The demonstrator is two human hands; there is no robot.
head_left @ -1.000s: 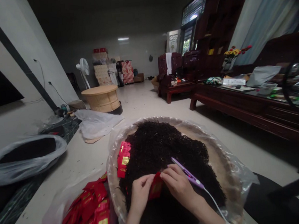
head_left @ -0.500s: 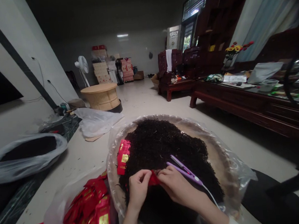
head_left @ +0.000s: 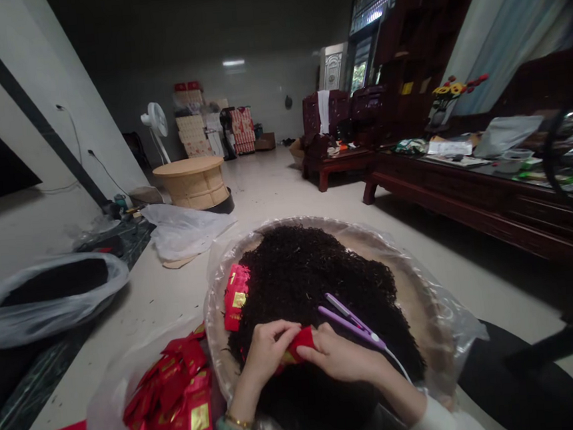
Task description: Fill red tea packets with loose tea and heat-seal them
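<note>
Head view — red packet in both hands' fingers — long axis toward upper right

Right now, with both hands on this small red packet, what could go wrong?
The open purple two-armed tool rests on the heap of loose dark shreds; if hot, it might scorch them or burn your nearby right hand. Its thin white cord runs close to your right forearm and could snag. The red packet might crease between that hand and your left hand.
</note>
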